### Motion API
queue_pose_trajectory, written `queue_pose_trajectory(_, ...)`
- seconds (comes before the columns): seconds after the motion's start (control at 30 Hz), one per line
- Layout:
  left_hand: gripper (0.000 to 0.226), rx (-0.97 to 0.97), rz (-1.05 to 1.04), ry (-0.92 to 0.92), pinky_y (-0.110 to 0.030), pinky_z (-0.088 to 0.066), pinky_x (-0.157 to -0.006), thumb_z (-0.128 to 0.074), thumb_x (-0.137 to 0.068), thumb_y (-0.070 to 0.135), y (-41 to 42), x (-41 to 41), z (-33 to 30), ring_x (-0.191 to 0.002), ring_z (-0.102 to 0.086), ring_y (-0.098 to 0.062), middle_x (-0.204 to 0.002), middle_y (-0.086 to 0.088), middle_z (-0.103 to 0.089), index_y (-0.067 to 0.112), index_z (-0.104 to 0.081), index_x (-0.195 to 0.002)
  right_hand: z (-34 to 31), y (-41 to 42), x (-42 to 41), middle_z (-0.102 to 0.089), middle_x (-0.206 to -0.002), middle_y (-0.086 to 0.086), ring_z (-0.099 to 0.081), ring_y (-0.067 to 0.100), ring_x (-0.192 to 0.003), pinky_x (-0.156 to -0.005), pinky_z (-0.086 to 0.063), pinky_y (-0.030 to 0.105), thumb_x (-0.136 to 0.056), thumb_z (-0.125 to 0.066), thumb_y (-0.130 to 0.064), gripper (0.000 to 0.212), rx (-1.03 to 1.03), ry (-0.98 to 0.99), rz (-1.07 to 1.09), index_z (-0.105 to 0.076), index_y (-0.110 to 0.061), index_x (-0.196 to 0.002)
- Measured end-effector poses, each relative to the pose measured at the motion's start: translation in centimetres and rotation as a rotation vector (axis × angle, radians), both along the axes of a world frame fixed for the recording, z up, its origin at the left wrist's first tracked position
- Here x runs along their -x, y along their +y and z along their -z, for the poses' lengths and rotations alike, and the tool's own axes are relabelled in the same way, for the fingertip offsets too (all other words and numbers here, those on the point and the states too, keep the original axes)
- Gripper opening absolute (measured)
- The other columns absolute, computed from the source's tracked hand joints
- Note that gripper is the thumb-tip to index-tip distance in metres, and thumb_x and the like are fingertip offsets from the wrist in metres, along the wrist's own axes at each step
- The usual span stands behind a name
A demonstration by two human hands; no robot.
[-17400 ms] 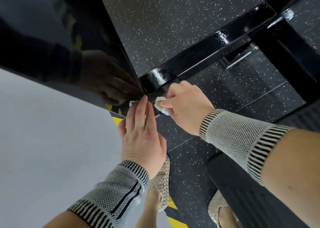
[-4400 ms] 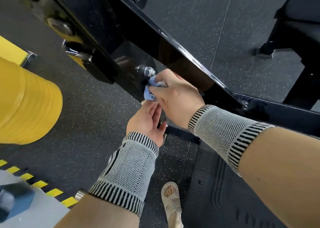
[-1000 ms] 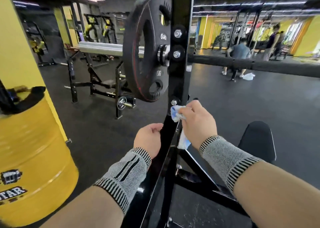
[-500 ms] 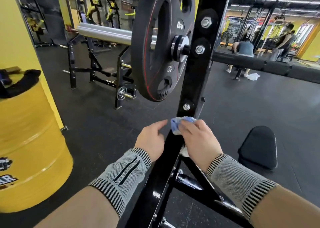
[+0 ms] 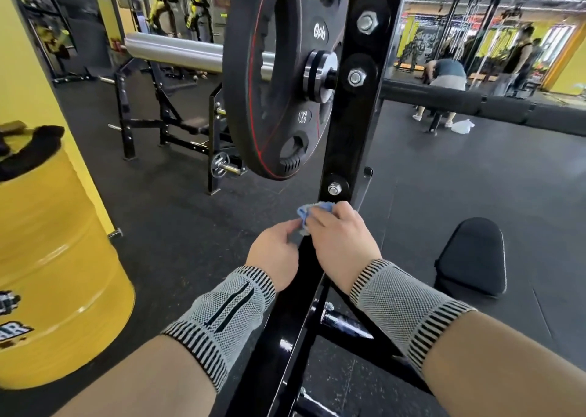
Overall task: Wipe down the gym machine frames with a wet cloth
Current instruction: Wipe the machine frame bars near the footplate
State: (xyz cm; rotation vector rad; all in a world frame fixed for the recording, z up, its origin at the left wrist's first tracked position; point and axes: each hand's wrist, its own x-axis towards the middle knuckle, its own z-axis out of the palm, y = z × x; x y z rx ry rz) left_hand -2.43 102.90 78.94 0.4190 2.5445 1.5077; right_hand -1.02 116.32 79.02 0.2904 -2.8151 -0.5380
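Reaching forward along the upright (image 5: 352,137), both forearms extended, one either side of it, each wrist in a grey knit sleeve. Right hand (image 5: 341,242) laid over the upright's front face, fingers curled round a blue cloth (image 5: 312,212) and pressing it against the black steel. Cloth just below the lowest bolt (image 5: 334,190) on the upright, bunched, partly hidden under the knuckles. Left hand (image 5: 274,253) at the upright's left edge, just below the cloth, fingers bent, tips touching the cloth's lower corner; cannot tell whether pinching it or only touching.

Left of the upright, well apart, one yellow drum (image 5: 47,267), with dark cloth-like stuff draped over its top; contents of the drum not visible.

Counted on the upright: three bolts, the lowest near the cloth, two more higher up. One plate (image 5: 276,77) marked 10KG hung on the left of the upright, on one silver bar (image 5: 177,51). One padded roller (image 5: 475,105) running off to the upright's right. One black pad (image 5: 472,255) low on the floor, right of the upright. Two people far behind the roller, small and blurred.
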Motion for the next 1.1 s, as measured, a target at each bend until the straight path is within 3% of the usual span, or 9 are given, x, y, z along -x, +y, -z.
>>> queue_pose_trajectory(0.1, 0.053, 0.02, 0.004, 0.003, -0.041, -0.052, -0.082, -0.037, -0.093, -0.001, -0.3, 0.0, -0.2, -0.102, -0.061, -0.041, -0.123, -0.012, -0.064, 0.022, -0.053, -0.136, -0.7, 1.5, -2.5, -0.062, -0.107, -0.001, -0.047, 0.018, -0.095, -0.079, -0.042, 0.031, -0.076, -0.037, -0.009, 0.039, 0.008, 0.025, 0.045, -0.069, -0.009, -0.099)
queue_pose_trajectory(0.2, 0.056, 0.046, 0.008, 0.029, -0.026, -0.047, -0.063, -0.034, -0.094, -0.001, -1.1, -0.1, -0.1, -0.09, -0.065, -0.034, -0.127, -0.009, -0.062, 0.029, -0.052, -0.137, 0.6, 6.3, -6.4, -0.057, -0.127, -0.003, -0.052, 0.02, -0.111, -0.098, -0.038, 0.029, -0.085, -0.048, -0.005, 0.045, 0.188, 0.022, 0.268, -0.056, -0.016, -0.127)
queue_pose_trajectory(0.37, 0.054, 0.029, 0.02, -0.007, -0.036, -0.053, -0.073, -0.034, -0.095, -0.001, -0.6, 0.1, 0.1, -0.093, -0.065, -0.033, -0.132, -0.006, -0.059, 0.029, -0.052, -0.136, 0.4, 5.0, -7.9, -0.067, -0.101, 0.009, -0.062, 0.033, -0.081, -0.077, -0.053, 0.036, -0.069, -0.071, 0.012, 0.037, 0.57, 0.452, 0.108, -0.072, -0.004, -0.102)
queue_pose_trajectory(0.47, 0.054, 0.036, 0.034, 0.011, -0.036, -0.054, -0.085, -0.036, -0.091, -0.002, 0.1, 0.0, -0.4, -0.099, -0.064, -0.031, -0.12, -0.008, -0.066, 0.026, -0.058, -0.131, 0.0, 1.2, -4.6, -0.065, -0.105, 0.008, -0.061, 0.03, -0.084, -0.075, -0.056, 0.037, -0.067, -0.069, 0.006, 0.041, 0.392, 0.392, -0.06, -0.069, -0.003, -0.106)
queue_pose_trajectory(0.63, 0.052, 0.083, -0.01, 0.044, -0.034, -0.049, -0.084, -0.039, -0.09, -0.003, -0.5, 0.9, -0.9, -0.096, -0.063, -0.03, -0.121, -0.011, -0.064, 0.018, -0.052, -0.137, 0.3, -1.2, 0.2, -0.053, -0.121, 0.013, -0.044, 0.033, -0.118, -0.095, -0.039, 0.043, -0.088, -0.026, -0.014, 0.047, -0.001, 0.034, 0.027, -0.059, 0.0, -0.118)
queue_pose_trajectory(0.73, 0.055, 0.048, 0.005, 0.036, -0.029, -0.047, -0.066, -0.038, -0.089, -0.004, -1.5, 0.8, -1.0, -0.063, -0.057, -0.018, -0.113, -0.011, -0.068, 0.02, -0.053, -0.137, -0.5, -2.0, 0.5, -0.052, -0.122, 0.008, -0.04, 0.03, -0.118, -0.094, -0.034, 0.039, -0.093, -0.033, -0.016, 0.037, -0.128, 0.037, -0.025, -0.059, -0.006, -0.118)
queue_pose_trajectory(0.83, 0.052, 0.024, -0.008, 0.064, -0.029, -0.051, -0.064, -0.038, -0.092, -0.002, -2.7, 0.4, -1.1, -0.067, -0.062, -0.017, -0.129, -0.003, -0.061, 0.022, -0.053, -0.137, -0.7, -0.4, -2.0, -0.049, -0.124, 0.002, -0.041, 0.023, -0.118, -0.095, -0.035, 0.036, -0.091, -0.04, -0.019, 0.033, -0.143, 0.003, 0.06, -0.059, -0.014, -0.117)
queue_pose_trajectory(0.93, 0.053, -0.006, -0.025, 0.052, -0.024, -0.042, -0.052, -0.036, -0.095, -0.001, -3.3, 0.3, -0.9, -0.051, -0.05, -0.011, -0.115, -0.001, -0.06, 0.024, -0.051, -0.139, -0.8, 0.1, -3.6, -0.047, -0.128, 0.001, -0.044, 0.023, -0.114, -0.095, -0.037, 0.034, -0.09, -0.044, -0.019, 0.034, -0.093, -0.007, 0.126, -0.057, -0.013, -0.121)
queue_pose_trajectory(1.1, 0.053, 0.033, 0.06, 0.098, -0.036, -0.051, -0.082, -0.038, -0.092, -0.002, -2.4, -0.9, -1.8, -0.099, -0.063, -0.034, -0.136, -0.009, -0.055, 0.02, -0.05, -0.139, -2.1, -2.1, -1.0, -0.05, -0.12, 0.001, -0.041, 0.022, -0.111, -0.094, -0.032, 0.036, -0.093, -0.044, -0.02, 0.028, -0.298, -0.031, 0.036, -0.061, -0.014, -0.113)
